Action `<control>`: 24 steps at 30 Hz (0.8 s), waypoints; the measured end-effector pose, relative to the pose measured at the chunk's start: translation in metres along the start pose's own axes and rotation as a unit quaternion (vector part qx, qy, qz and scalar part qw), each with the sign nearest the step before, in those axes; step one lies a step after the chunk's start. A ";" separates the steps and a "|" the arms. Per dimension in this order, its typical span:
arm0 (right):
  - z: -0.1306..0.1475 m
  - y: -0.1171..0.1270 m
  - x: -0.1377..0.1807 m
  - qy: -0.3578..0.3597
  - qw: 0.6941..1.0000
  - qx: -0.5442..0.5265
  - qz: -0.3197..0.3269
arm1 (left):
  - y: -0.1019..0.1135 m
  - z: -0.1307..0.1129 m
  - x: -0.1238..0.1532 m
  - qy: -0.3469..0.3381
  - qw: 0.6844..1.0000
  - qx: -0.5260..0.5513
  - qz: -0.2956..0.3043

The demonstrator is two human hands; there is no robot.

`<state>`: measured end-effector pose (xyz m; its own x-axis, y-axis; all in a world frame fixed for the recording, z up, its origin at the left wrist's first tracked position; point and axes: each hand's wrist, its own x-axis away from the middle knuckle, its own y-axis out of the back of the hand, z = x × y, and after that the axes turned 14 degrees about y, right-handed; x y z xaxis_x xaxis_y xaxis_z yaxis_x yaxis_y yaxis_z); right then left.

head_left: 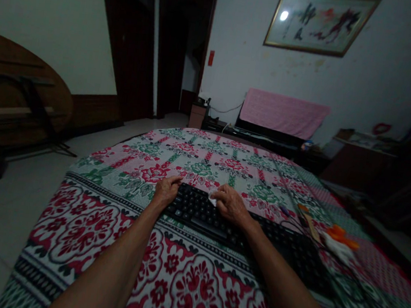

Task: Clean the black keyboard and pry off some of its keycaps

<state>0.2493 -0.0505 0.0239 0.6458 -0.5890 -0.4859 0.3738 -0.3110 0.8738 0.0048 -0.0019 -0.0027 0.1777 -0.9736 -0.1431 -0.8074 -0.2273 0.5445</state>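
Observation:
A black keyboard point(198, 218) lies at a slant on the flower-patterned cloth point(194, 290) in front of me. My left hand point(167, 190) is closed around its left end, thumb and fingers at the top corner. Over the upper key rows, my right hand point(231, 205) pinches a small white wipe point(212, 199), which looks like tissue or cloth. The wipe touches the keyboard near its top edge. My right wrist and forearm cover part of the middle keys, while the right end of the keyboard shows beyond them.
Right of the keyboard lie a beige strip point(310, 225), an orange item point(342, 235), a crumpled white item point(338, 249) and dark cables. A folded round table point(24, 91) leans at the left wall. A pink cloth point(283, 114) hangs at the far wall.

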 end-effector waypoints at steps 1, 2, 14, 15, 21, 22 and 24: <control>0.001 0.000 0.001 0.002 1.000 -0.006 -0.005 | 0.000 0.000 0.000 0.000 1.000 0.001 0.001; 0.002 0.000 0.001 0.003 1.000 -0.010 -0.008 | 0.000 0.001 0.000 0.000 1.000 0.002 0.002; 0.008 0.004 -0.007 -0.069 0.998 -0.009 -0.010 | 0.000 0.001 -0.001 -0.001 1.000 0.003 -0.001; 0.008 0.003 -0.008 -0.060 0.998 -0.004 -0.017 | 0.000 0.001 -0.001 0.002 1.000 0.002 -0.003; 0.005 -0.004 -0.010 -0.021 0.999 0.034 0.024 | 0.001 -0.001 -0.001 0.010 1.000 -0.006 0.000; 0.004 -0.005 -0.009 -0.030 0.998 0.040 0.030 | 0.001 -0.001 -0.001 0.009 1.000 -0.006 0.002; 0.002 -0.003 -0.007 -0.050 0.997 0.049 0.035 | 0.002 -0.002 -0.001 0.008 1.000 -0.006 0.004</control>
<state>0.2422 -0.0473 0.0241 0.5968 -0.6818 -0.4231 0.2603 -0.3343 0.9058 0.0042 -0.0015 -0.0004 0.1802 -0.9755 -0.1260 -0.8014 -0.2199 0.5562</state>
